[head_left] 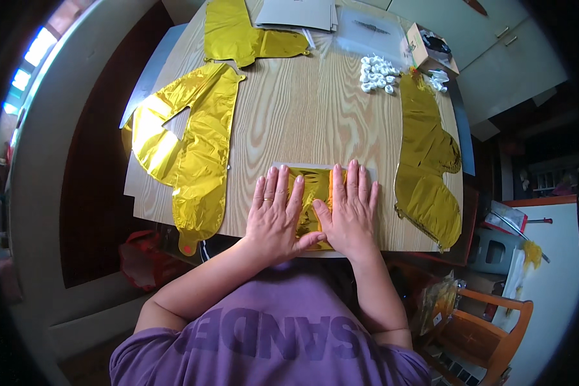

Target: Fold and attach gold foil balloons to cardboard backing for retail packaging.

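Observation:
My left hand [270, 215] and my right hand [352, 215] lie flat, fingers stretched out, on a folded piece of shiny gold foil [310, 201] at the table's near edge. A strip of orange shows beside my right fingers. Under the foil is a pale flat sheet [283, 165], mostly covered. To the left lies a flat, uninflated gold foil balloon [202, 141] with a gap in its shape. Another gold foil balloon [424, 148] lies along the right edge. A third foil balloon [228, 32] is at the far left, partly cut off by the frame.
On the wood-grain table [296, 109], a pile of small white rolls [376, 74] sits at the far right beside an open wooden box [423, 50]. White sheets [293, 11] and clear plastic [367, 38] lie at the back. A wooden chair [489, 329] stands at lower right.

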Demonstrator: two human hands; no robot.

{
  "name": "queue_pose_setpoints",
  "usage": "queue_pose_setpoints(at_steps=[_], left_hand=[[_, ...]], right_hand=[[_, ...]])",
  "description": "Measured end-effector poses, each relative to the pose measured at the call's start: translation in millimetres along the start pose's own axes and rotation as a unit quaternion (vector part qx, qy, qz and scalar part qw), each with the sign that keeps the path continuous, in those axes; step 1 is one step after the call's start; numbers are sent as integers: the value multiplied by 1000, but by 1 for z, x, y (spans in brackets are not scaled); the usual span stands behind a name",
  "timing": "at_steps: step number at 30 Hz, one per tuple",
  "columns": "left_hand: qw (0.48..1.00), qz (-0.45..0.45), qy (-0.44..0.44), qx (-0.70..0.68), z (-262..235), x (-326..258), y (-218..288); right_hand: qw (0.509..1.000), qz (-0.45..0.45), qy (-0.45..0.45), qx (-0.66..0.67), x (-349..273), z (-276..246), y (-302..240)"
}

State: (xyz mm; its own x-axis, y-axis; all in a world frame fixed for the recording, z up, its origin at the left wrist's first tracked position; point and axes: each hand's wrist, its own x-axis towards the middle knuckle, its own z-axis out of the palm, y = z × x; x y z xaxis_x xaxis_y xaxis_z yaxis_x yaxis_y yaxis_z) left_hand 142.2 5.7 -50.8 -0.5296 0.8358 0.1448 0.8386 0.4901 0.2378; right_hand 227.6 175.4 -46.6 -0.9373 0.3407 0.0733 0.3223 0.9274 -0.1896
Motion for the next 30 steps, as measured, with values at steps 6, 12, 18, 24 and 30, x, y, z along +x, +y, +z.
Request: queue_pose_setpoints(at_steps=[6,12,18,24,30], left_hand=[[1000,2,-5,4,-2,-2,-2],[1000,13,-8,-5,-2,3,-8],[999,39,9,-4,2,17,-21],[999,24,-25,-23,-4,21,-20],[998,18,-49,-31,-11,19,-18]], right_hand=[[1000,11,-9,3,-1,-1,-3],[1000,15,8,22,2,3,-2],[999,27,6,29,16,2,-1],[996,30,-66,43,28,-16,7],[920,99,-1,379,183,-86,113]])
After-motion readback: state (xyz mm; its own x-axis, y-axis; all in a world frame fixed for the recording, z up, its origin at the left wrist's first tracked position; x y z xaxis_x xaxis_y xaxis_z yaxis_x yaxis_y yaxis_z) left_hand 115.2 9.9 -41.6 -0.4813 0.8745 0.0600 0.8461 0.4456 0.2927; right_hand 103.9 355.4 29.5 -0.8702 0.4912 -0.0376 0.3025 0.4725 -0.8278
